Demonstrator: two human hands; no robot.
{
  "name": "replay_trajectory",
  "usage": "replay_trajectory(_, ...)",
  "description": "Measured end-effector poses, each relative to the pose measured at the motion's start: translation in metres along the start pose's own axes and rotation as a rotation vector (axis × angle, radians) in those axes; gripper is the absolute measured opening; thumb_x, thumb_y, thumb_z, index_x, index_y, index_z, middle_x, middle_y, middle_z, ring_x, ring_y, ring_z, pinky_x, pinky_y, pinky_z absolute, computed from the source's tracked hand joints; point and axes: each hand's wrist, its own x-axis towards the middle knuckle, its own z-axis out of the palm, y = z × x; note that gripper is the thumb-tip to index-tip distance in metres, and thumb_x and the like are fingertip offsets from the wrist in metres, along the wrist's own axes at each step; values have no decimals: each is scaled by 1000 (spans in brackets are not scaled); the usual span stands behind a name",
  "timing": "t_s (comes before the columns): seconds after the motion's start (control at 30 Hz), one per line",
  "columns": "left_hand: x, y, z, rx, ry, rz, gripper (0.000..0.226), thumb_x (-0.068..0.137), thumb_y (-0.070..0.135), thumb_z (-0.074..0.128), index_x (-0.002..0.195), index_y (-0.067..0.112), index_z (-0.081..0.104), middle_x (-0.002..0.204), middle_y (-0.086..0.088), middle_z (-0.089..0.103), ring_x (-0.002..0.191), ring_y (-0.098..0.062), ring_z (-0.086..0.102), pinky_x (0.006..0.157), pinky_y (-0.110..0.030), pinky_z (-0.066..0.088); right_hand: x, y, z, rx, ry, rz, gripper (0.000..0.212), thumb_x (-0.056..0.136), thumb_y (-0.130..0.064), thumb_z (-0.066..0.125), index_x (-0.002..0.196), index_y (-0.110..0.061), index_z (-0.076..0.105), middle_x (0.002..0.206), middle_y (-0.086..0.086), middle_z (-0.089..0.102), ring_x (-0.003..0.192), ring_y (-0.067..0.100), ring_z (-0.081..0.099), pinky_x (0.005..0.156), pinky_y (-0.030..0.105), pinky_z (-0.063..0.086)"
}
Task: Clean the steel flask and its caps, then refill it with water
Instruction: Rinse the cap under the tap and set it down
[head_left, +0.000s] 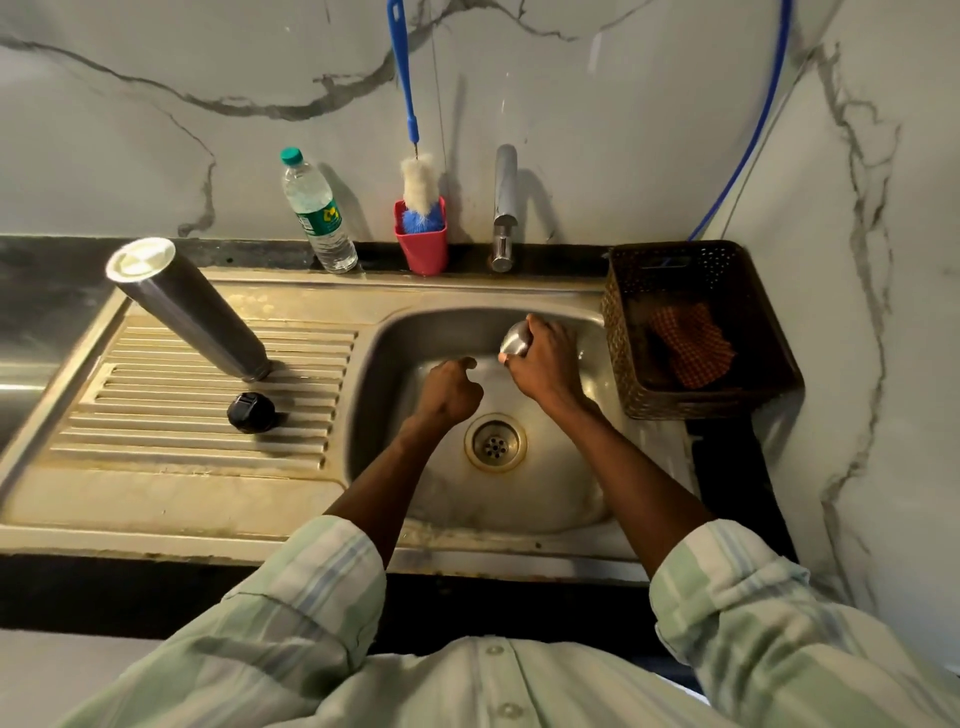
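Observation:
The tall steel flask (189, 306) stands on the ribbed drainboard at the left, its mouth fitted with a pale inner part. A black cap (251, 412) lies on the drainboard in front of it. Over the sink basin (395, 338), my right hand (545, 361) grips a small rounded steel cap (514, 338) below the tap (505, 208). My left hand (451, 387) hovers just left of that cap with its fingers curled, holding nothing that I can see.
A plastic water bottle (317, 213) and a red cup holding a blue-handled bottle brush (421, 234) stand behind the sink. A brown basket (696, 327) with a checked orange cloth sits on the right. The drain (495, 442) is in the basin's middle.

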Motion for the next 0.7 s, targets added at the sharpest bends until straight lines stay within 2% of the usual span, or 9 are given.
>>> replay_trajectory(0.07, -3, 1, 0, -12, 9, 3, 51, 85, 1, 52, 136, 6, 56, 142, -11, 55, 132, -27, 50, 111, -34, 37, 2, -9, -16, -101, 50, -108, 69, 86, -35, 70, 143, -11, 40, 141, 14, 43, 128, 30, 36, 106, 35, 33)
replay_trajectory(0.17, -8, 3, -3, -42, 31, 26, 51, 87, -1, 51, 137, 5, 55, 143, -11, 54, 134, -27, 47, 112, -33, 34, 0, -20, -38, -103, 163, -245, 69, 84, -33, 72, 144, -15, 41, 138, 12, 41, 125, 30, 34, 101, 32, 38)
replay_trajectory(0.3, -18, 2, -4, -61, 67, 41, 52, 87, -2, 51, 138, 4, 54, 143, -12, 55, 134, -27, 48, 112, -32, 34, -24, -7, -16, 71, 287, -192, 74, 87, -29, 70, 149, -10, 34, 145, 16, 39, 131, 31, 32, 104, 36, 37)
replay_trajectory(0.37, -23, -1, 0, -74, 66, 22, 52, 87, -1, 51, 139, 5, 53, 144, -12, 53, 135, -27, 47, 113, -34, 35, -39, 11, 8, 10, 98, -53, 81, 90, -24, 66, 153, -9, 19, 151, 16, 36, 136, 33, 30, 107, 40, 38)
replay_trajectory(0.43, -30, -3, 4, -92, 51, 8, 53, 87, -2, 50, 140, 6, 53, 146, -12, 51, 136, -27, 46, 113, -34, 35, -42, 22, 19, -45, -123, 102, 87, 90, -21, 66, 154, -8, 9, 152, 14, 35, 138, 32, 30, 102, 38, 40)
replay_trajectory(0.47, -34, -4, 5, -97, 48, 4, 54, 87, -3, 50, 140, 6, 53, 147, -12, 50, 136, -27, 46, 113, -34, 35, -41, 20, 16, -29, -120, 116, 87, 90, -21, 67, 154, -8, 10, 152, 14, 35, 138, 31, 30, 102, 37, 40)
replay_trajectory(0.57, -41, -9, 4, -131, 81, -14, 55, 87, -2, 50, 141, 7, 51, 147, -13, 49, 136, -26, 45, 112, -34, 35, -38, -5, -3, 78, 47, -5, 88, 87, -21, 70, 154, -8, 14, 152, 15, 32, 141, 30, 26, 109, 36, 34)
replay_trajectory(0.63, -44, -12, 5, -170, 119, -7, 53, 87, -1, 51, 140, 7, 51, 146, -12, 50, 137, -26, 44, 114, -36, 35, -39, -12, -6, 155, 234, -48, 83, 88, -21, 69, 153, -7, 20, 152, 15, 33, 140, 30, 26, 111, 35, 32)
replay_trajectory(0.7, -47, -14, 3, -192, 180, 11, 51, 87, -1, 52, 137, 6, 54, 144, -12, 53, 135, -26, 46, 115, -38, 36, -45, -6, 5, 102, 262, -47, 71, 90, -22, 66, 149, -7, 30, 149, 16, 36, 137, 30, 30, 108, 31, 33)
